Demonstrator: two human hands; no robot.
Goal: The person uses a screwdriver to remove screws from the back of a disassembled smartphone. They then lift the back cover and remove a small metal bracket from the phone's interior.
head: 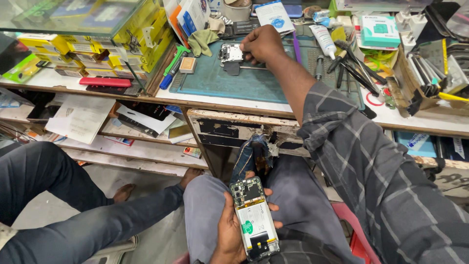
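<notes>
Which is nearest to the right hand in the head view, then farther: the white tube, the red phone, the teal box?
From the right hand:
1. White tube, just to its right on the mat.
2. Teal box, farther right, at the back.
3. Red phone, far left on the bench.

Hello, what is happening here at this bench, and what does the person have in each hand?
A seated person is working on an opened phone. The left hand holds it over the lap, back cover off, with the battery and circuit board showing. The right hand is stretched out to the teal work mat on the bench and touches a small metal phone part there. Screwdrivers and a glue tube lie beside the mat.
</notes>
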